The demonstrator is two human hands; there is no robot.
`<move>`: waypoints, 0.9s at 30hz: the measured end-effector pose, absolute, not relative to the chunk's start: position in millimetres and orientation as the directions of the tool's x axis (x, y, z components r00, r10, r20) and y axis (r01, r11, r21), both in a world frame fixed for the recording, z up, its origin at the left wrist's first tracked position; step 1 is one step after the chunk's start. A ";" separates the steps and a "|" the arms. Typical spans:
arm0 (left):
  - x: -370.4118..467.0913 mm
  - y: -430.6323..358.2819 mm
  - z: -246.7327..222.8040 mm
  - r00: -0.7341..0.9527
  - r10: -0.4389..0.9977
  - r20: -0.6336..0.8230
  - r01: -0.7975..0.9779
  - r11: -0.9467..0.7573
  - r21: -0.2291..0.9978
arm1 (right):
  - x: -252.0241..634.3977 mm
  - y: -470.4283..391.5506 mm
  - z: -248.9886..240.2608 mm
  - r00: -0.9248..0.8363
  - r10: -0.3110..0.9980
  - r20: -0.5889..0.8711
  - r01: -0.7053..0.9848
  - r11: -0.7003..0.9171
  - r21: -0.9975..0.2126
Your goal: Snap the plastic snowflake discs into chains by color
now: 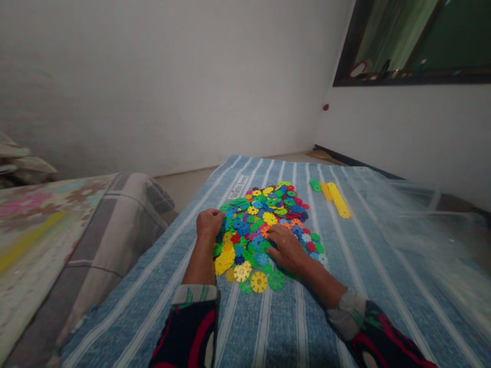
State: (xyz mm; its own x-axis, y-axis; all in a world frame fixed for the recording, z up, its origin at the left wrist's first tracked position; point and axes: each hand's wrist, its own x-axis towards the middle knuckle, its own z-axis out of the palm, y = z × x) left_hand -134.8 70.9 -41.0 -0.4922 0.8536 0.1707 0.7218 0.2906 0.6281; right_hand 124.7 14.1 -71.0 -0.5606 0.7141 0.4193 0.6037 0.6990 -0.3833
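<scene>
A pile of plastic snowflake discs (249, 225) in green, blue, yellow, red and orange lies spread on a striped blue cloth. At the pile's left edge is my left hand (210, 223), its fingers curled closed; what they hold, if anything, is hidden. My right hand (286, 246) rests over the pile's right middle, thumb apart from the bent fingers, touching discs, with no disc visibly gripped. Loose yellow discs (259, 281) lie at the near edge. Beyond the pile to the right lie a row of overlapping yellow discs (338, 200) and a few green discs (315, 185).
The striped cloth (146, 291) covers the table. A clear plastic container (425, 225) stands on the right. To the left is a surface with a floral cover (46, 220). A white wall (172, 82) rises behind, with a dark-framed window (414, 82) at upper right.
</scene>
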 end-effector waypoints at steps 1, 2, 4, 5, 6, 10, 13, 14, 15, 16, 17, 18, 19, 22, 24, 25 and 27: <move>-134.4 70.6 -40.6 -0.490 0.856 0.165 0.722 0.293 0.627 | 125.2 15.5 -72.7 -0.532 0.724 0.440 0.594 0.689 -0.415; -134.0 70.3 -40.3 -0.489 0.858 0.160 0.721 0.294 0.627 | 125.8 17.1 -74.4 -0.500 0.734 0.460 0.586 0.677 -0.444; -133.6 70.3 -40.0 -0.485 0.861 0.152 0.722 0.296 0.626 | 127.6 20.4 -76.7 -0.427 0.758 0.493 0.578 0.648 -0.497; -133.5 70.5 -40.1 -0.482 0.863 0.150 0.722 0.295 0.626 | 128.7 21.9 -77.2 -0.388 0.772 0.504 0.576 0.630 -0.521; -133.6 70.8 -40.4 -0.478 0.865 0.149 0.723 0.292 0.626 | 130.0 23.3 -77.2 -0.349 0.785 0.512 0.575 0.610 -0.544; -135.5 72.1 -42.7 -0.463 0.874 0.148 0.727 0.279 0.627 | 135.7 25.6 -72.3 -0.194 0.833 0.518 0.550 0.530 -0.646; -137.4 72.6 -44.4 -0.456 0.877 0.154 0.730 0.269 0.628 | 137.7 23.0 -66.5 -0.128 0.854 0.503 0.512 0.492 -0.704; -137.8 72.6 -44.8 -0.453 0.878 0.157 0.731 0.265 0.628 | 137.7 21.7 -64.9 -0.127 0.858 0.498 0.502 0.489 -0.714; -138.2 72.7 -45.1 -0.449 0.879 0.158 0.733 0.261 0.628 | 137.6 20.4 -63.6 -0.134 0.860 0.492 0.495 0.488 -0.719; -138.4 72.7 -45.4 -0.445 0.881 0.159 0.734 0.258 0.628 | 137.3 19.2 -62.6 -0.146 0.863 0.485 0.493 0.488 -0.721; -138.4 72.7 -45.6 -0.441 0.883 0.159 0.736 0.255 0.628 | 137.1 18.3 -62.0 -0.159 0.864 0.478 0.493 0.489 -0.719; -138.4 72.7 -45.8 -0.437 0.885 0.158 0.737 0.252 0.627 | 136.9 17.6 -61.7 -0.175 0.862 0.476 0.493 0.495 -0.715; -138.2 72.7 -45.9 -0.432 0.888 0.157 0.738 0.249 0.627 | 136.9 17.1 -61.6 -0.200 0.855 0.479 0.487 0.511 -0.709; -137.3 72.7 -46.2 -0.417 0.896 0.153 0.741 0.237 0.628 | 136.2 16.8 -62.3 -0.320 0.797 0.513 0.429 0.604 -0.671; -136.6 72.8 -46.4 -0.409 0.900 0.150 0.741 0.232 0.629 | 134.2 16.8 -63.2 -0.410 0.747 0.523 0.405 0.663 -0.630; -136.2 72.8 -46.5 -0.407 0.901 0.148 0.742 0.231 0.630 | 132.6 16.6 -63.7 -0.449 0.727 0.520 0.408 0.685 -0.604; -135.5 72.8 -46.7 -0.406 0.902 0.148 0.743 0.231 0.629 | 129.0 16.1 -64.5 -0.506 0.696 0.510 0.433 0.716 -0.548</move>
State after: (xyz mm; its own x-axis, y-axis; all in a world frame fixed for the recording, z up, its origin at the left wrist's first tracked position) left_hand -135.5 72.8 -46.7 -0.4061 0.9017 0.1484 0.7426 0.2310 0.6286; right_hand 129.0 16.1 -64.5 -0.5057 0.6960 0.5097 0.4330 0.7158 -0.5479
